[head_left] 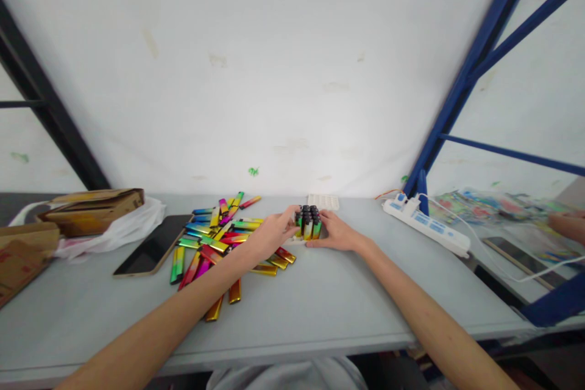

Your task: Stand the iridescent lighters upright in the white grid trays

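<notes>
Forearms (pixel 406 297) extending to a curled left hand (pixel 270 235), its hold indeterminable, and a part-open right hand (pixel 339 233), flanking upright black-topped sticks (pixel 309 224) on the desk (pixel 356 298), which uneven side pressure could topple.

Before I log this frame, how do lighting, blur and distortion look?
Head view: soft, even light, faint shadows; glints on the shiny coloured pieces; wide-angle stretch, the blue post leaning outward; another person's hand at far right blurred.

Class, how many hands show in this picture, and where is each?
3. The left hand is left of the black-topped upright cluster; the right hand is on its right; another person's hand, blurred, is at the far right edge. Others may be hidden.
</notes>
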`<move>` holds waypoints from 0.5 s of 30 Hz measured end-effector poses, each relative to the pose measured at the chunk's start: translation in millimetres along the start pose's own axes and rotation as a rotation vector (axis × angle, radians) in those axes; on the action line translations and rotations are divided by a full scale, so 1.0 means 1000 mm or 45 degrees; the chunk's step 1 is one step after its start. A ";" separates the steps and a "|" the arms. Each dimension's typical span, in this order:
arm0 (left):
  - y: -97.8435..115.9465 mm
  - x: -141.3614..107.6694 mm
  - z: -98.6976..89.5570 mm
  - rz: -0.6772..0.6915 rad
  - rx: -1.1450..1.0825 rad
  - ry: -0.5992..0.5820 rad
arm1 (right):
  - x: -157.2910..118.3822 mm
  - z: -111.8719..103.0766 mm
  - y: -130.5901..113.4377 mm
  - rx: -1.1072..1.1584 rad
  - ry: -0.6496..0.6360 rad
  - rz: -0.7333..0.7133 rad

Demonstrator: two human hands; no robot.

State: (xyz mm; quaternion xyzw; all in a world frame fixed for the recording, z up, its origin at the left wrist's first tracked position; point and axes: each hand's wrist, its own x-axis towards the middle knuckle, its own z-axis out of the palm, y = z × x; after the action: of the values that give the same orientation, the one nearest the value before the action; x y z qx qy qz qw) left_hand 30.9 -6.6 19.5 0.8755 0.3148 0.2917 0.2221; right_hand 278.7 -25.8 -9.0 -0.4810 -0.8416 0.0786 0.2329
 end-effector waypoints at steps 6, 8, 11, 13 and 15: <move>-0.011 0.007 -0.037 0.026 0.403 0.082 | 0.000 0.000 0.001 -0.024 -0.020 0.017; -0.023 0.009 -0.058 -0.020 0.601 -0.013 | 0.000 0.000 0.001 -0.029 -0.030 0.022; -0.042 0.008 -0.085 -0.141 0.759 -0.178 | 0.000 0.000 0.001 -0.039 -0.041 0.033; -0.051 0.004 -0.096 -0.189 0.761 -0.268 | 0.000 -0.001 0.001 -0.042 -0.042 0.043; -0.057 0.001 -0.102 -0.242 0.720 -0.341 | 0.000 -0.001 0.000 -0.041 -0.048 0.056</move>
State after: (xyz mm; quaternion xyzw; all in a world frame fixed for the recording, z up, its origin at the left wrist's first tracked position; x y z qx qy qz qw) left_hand -58.8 55.2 61.7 0.8997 0.4317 0.0530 0.0360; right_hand 279.3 -25.7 -8.2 -0.5013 -0.8363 0.0791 0.2073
